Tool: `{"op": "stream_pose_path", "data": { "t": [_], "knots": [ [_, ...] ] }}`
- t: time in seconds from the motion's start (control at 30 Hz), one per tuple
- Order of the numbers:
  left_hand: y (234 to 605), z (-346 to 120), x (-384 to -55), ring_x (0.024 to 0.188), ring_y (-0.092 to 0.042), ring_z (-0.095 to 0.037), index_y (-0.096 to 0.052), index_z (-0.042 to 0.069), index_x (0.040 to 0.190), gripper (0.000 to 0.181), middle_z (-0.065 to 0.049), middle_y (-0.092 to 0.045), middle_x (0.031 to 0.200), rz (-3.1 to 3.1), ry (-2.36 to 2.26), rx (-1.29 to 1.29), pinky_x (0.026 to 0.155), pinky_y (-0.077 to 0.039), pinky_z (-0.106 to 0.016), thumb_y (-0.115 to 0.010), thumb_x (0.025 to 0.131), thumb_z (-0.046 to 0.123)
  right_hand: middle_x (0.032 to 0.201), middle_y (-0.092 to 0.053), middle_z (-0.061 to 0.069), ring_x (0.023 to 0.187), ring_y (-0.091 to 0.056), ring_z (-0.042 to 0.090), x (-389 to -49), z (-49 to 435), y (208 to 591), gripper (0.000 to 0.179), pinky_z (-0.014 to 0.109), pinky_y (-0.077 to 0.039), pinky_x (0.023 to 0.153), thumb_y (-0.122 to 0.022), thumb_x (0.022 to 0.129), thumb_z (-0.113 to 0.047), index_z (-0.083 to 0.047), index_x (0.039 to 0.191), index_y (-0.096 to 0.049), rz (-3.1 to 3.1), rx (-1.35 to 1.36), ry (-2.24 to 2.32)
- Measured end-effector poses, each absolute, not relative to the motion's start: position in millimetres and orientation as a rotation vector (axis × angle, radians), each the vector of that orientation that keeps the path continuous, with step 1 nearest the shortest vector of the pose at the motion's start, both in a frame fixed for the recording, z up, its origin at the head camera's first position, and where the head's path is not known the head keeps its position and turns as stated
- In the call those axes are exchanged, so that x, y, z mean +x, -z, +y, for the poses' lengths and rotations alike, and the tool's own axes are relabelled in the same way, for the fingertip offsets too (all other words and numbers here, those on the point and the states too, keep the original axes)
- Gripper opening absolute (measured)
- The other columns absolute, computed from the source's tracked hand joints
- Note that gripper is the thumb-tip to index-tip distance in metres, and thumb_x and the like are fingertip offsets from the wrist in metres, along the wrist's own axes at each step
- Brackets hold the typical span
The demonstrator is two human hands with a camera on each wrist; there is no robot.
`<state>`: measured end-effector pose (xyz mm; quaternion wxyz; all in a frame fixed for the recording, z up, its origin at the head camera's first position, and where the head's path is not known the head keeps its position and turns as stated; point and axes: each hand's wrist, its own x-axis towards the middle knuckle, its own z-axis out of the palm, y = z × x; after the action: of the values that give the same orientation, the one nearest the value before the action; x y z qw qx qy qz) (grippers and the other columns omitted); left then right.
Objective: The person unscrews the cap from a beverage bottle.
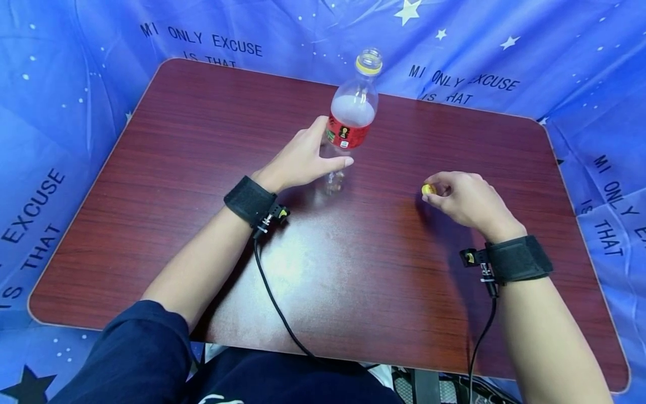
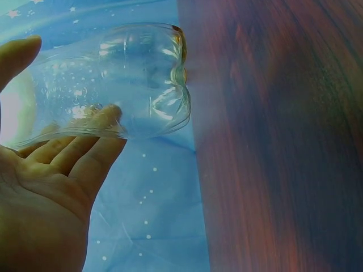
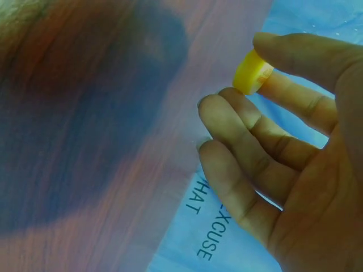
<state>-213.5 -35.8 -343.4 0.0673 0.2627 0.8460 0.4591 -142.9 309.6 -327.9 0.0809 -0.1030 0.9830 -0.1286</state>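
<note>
An uncapped clear plastic bottle (image 1: 353,106) with a red label and a yellow neck ring is upright at the table's far middle. My left hand (image 1: 308,157) holds it below the label, thumb on the near side and fingers round the far side. In the left wrist view the fingertips (image 2: 108,116) show through the clear wall of the bottle (image 2: 142,79), near its ridged base. To the right, my right hand (image 1: 466,199) pinches a yellow bottle cap (image 1: 428,189) between thumb and index finger. The other fingers (image 3: 227,175) are loosely bent in the right wrist view.
Both hands are over a dark red wooden table (image 1: 353,292) with rounded corners. Blue printed cloth (image 1: 282,28) hangs close round its back and sides. Black wrist straps (image 1: 520,259) carry small cameras, and a cable (image 1: 275,303) trails from each toward the front edge.
</note>
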Motion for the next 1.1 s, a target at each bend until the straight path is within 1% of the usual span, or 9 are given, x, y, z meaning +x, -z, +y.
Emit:
{"op": "stream_pose_path", "data": {
  "t": [0.27, 0.5, 0.6, 0.73, 0.93, 1.1],
  "knots": [
    [344.8, -37.1, -211.4, 0.122, -0.064, -0.016, -0.045, 0.008, 0.137, 0.064, -0.007, -0.067, 0.131, 2.542, -1.397, 0.795, 0.103, -0.05, -0.037, -0.078, 0.094, 0.041, 0.091, -0.064, 0.005, 0.079, -0.057, 0.023, -144.8, 311.7, 339.6, 0.027, 0.037, -0.039, 0.063, -0.071, 0.1, -0.03, -0.014, 0.121, -0.074, 2.903, -0.305, 0.312],
    [343.0, -36.8, -212.1, 0.119, -0.065, -0.015, -0.045, 0.009, 0.135, 0.063, -0.006, -0.068, 0.129, 2.544, -1.412, 0.816, 0.1, -0.051, -0.036, -0.078, 0.093, 0.041, 0.095, -0.066, 0.005, 0.082, -0.059, 0.023, -145.2, 317.6, 344.7, 0.028, 0.038, -0.042, 0.066, -0.071, 0.1, -0.028, -0.012, 0.123, -0.073, 2.895, -0.307, 0.285],
    [342.4, -37.2, -212.4, 0.12, -0.065, -0.015, -0.045, 0.008, 0.135, 0.063, -0.006, -0.068, 0.13, 2.548, -1.41, 0.819, 0.101, -0.05, -0.036, -0.078, 0.093, 0.042, 0.097, -0.067, 0.007, 0.083, -0.06, 0.024, -145.7, 318.9, 346.7, 0.031, 0.039, -0.043, 0.067, -0.07, 0.1, -0.028, -0.011, 0.125, -0.072, 2.884, -0.304, 0.281],
    [342.6, -37.5, -212.4, 0.125, -0.064, -0.015, -0.045, 0.009, 0.137, 0.064, -0.005, -0.067, 0.133, 2.546, -1.415, 0.819, 0.105, -0.05, -0.035, -0.078, 0.094, 0.042, 0.1, -0.069, 0.01, 0.085, -0.062, 0.025, -146.1, 318.9, 350.2, 0.033, 0.044, -0.047, 0.068, -0.07, 0.1, -0.03, -0.011, 0.127, -0.072, 2.872, -0.291, 0.268],
    [342.7, -35.8, -212.6, 0.126, -0.064, -0.013, -0.045, 0.009, 0.139, 0.065, -0.004, -0.067, 0.134, 2.534, -1.461, 0.809, 0.106, -0.049, -0.033, -0.078, 0.093, 0.041, 0.102, -0.07, 0.012, 0.088, -0.064, 0.028, -147.0, 316.9, 353.9, 0.035, 0.049, -0.049, 0.072, -0.069, 0.101, -0.032, -0.01, 0.128, -0.071, 2.864, -0.266, 0.262],
    [342.4, -35.2, -212.2, 0.13, -0.063, -0.014, -0.044, 0.009, 0.141, 0.068, -0.003, -0.065, 0.137, 2.523, -1.475, 0.803, 0.109, -0.048, -0.033, -0.079, 0.093, 0.042, 0.112, -0.073, 0.018, 0.099, -0.068, 0.033, -149.1, 314.5, 354.3, 0.041, 0.056, -0.052, 0.08, -0.066, 0.102, -0.035, -0.008, 0.132, -0.069, 2.828, -0.242, 0.27]
  ]
}}
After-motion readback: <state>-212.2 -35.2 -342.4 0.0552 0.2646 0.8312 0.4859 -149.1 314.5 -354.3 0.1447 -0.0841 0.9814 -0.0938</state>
